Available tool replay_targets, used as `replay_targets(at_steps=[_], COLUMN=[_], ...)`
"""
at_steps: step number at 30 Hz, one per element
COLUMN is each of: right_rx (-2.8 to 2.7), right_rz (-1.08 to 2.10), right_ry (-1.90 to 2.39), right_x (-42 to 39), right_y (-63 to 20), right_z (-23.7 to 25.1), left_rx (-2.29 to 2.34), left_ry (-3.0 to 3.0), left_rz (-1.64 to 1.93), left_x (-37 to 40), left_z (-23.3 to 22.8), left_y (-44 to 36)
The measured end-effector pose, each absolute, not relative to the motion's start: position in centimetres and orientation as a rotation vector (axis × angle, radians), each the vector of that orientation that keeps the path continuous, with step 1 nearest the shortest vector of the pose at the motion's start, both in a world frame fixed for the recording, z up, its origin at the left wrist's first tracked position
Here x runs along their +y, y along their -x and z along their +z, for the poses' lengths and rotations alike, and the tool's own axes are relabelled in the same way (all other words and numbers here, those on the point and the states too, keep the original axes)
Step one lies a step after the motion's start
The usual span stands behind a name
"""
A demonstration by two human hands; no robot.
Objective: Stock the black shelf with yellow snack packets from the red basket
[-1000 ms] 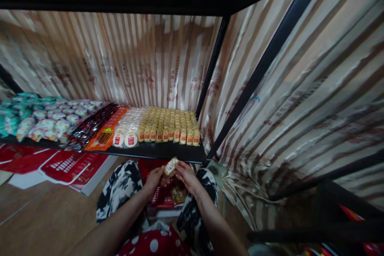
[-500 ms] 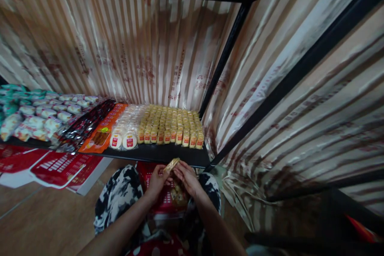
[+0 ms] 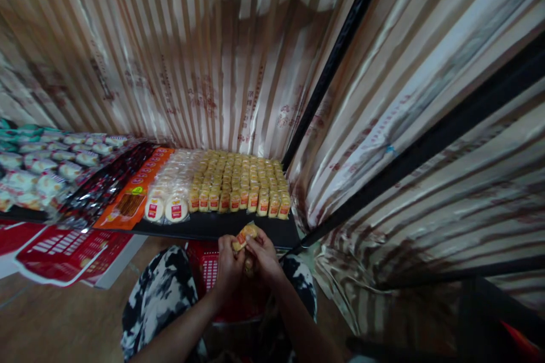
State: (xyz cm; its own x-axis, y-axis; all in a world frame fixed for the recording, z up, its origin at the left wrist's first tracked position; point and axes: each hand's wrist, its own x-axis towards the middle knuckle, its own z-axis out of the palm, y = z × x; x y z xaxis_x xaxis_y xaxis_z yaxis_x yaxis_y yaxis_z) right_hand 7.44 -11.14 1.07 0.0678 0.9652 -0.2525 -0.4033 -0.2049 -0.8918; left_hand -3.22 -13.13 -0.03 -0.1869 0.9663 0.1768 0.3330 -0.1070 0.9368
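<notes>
Between my hands is a small yellow wrapped snack pack (image 3: 244, 236) with a red-orange label turned up. My left hand (image 3: 230, 264) grips its left end, and my right hand (image 3: 264, 255) pinches its right side. Both hands are closed on it, just in front of the black shelf (image 3: 200, 228). Below them a red basket (image 3: 209, 269) stands between my knees, largely hidden by my hands and forearms. On the shelf beyond, rows of similar yellow snack packs (image 3: 242, 187) stand packed closely together.
Left of the yellow rows lie round white packs (image 3: 176, 208), an orange bag (image 3: 131, 201), dark shiny packets (image 3: 106, 181) and white wrapped packs (image 3: 51, 181). Another red basket (image 3: 63, 252) stands on the floor at left. Black posts (image 3: 327, 79) and a striped curtain (image 3: 221, 68) enclose the shelf.
The snack pack has been turned so its label shows, and my fingers have shifted around it. The view has moved slightly, with the shelf now lower in it.
</notes>
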Motion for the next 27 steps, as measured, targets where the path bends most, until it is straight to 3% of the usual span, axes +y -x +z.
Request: replay_targets(at_steps=[12, 27], right_rx=[-0.898, -1.216], right_rz=[1.252, 0.710], right_ry=[1.164, 1.412], right_x=[-7.9, -6.7], right_y=[-10.0, -9.6], right_z=[2.0, -0.5], left_rx=[1.391, 1.662], left_ry=[-1.469, -1.444], left_rz=[0.974, 1.094], left_x=[-8.3, -3.7], left_z=[-0.9, 0.2], left_y=[2.0, 0.6])
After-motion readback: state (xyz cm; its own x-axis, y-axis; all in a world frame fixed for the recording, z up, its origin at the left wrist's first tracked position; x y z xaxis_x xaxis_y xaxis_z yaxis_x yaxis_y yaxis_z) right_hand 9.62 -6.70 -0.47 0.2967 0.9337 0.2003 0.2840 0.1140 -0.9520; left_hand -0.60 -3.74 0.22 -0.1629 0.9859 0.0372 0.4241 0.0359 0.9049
